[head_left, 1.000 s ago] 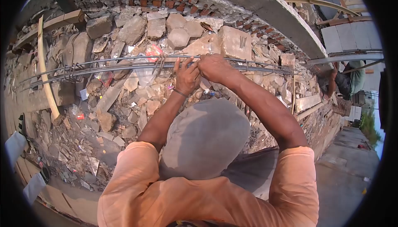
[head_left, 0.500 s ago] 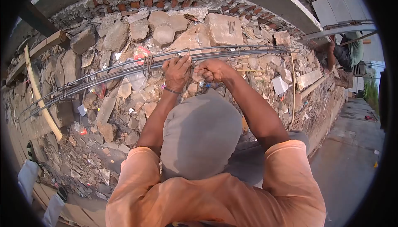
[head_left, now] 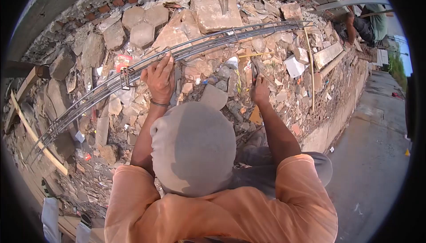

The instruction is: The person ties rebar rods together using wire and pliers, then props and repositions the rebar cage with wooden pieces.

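Observation:
A bundle of long steel rebar (head_left: 202, 42) runs across the rubble, with several bent stirrups (head_left: 127, 78) around it. My left hand (head_left: 159, 83), a dark band at its wrist, grips the bars beside one stirrup, its fingertips on the upper bar. Lower and to the right, my right hand (head_left: 261, 91) is closed around a dark hand tool that looks like pincers (head_left: 254, 71); its jaws are hard to make out. Whether the tool touches the rubble I cannot tell.
Broken concrete and brick rubble (head_left: 213, 96) covers the ground. Several short rods (head_left: 223, 6) lie on a concrete block (head_left: 208, 14) near the wall. Wooden strips (head_left: 309, 65) cross the rubble. Another person (head_left: 372, 21) is at the upper right, beside a paved lane (head_left: 355, 154).
My right hand has left the bars, moved right and down, and now holds the dark tool. My left hand stays at the bars. The view has shifted.

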The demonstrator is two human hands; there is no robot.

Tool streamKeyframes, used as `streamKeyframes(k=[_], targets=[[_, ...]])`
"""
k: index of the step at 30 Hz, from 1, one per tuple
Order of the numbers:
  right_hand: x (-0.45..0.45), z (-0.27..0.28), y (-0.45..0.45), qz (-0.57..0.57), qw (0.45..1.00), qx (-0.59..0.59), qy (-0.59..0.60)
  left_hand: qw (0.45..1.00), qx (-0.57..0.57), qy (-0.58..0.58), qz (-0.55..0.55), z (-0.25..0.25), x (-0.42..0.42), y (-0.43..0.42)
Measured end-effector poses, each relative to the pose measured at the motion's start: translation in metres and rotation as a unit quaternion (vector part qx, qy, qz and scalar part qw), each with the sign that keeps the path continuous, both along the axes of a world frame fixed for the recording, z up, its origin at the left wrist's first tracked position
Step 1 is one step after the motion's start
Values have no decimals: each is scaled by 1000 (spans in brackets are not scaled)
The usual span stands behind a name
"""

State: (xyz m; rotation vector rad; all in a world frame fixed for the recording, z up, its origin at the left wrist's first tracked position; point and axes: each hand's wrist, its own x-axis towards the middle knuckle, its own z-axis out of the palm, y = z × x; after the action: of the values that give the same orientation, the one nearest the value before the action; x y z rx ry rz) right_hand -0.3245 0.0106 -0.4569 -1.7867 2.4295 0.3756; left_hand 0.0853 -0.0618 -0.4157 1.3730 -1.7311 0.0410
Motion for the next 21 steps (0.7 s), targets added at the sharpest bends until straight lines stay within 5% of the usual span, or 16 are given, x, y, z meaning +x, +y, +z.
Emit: streamKeyframes(k=[5,8,12,14,17,21], targets=[[11,13,1,9,993,113,37,999,43,-19,7,10,6,6],[-13,-16,1,35,996,2,86,999,49,-14,3,13,8,5],[-41,73,-34,-11,980,86,-180,999,44,-14,-7,9,17,5],[-11,145,-45,-126,907,113,-386,997,71,-6,-6,19,14,8],[80,234,-64,-141,830,100,-530,992,119,-46,3,30,14,5],[177,267,-93,94,929,258,-247,984,148,-102,-5,41,21,-3]])
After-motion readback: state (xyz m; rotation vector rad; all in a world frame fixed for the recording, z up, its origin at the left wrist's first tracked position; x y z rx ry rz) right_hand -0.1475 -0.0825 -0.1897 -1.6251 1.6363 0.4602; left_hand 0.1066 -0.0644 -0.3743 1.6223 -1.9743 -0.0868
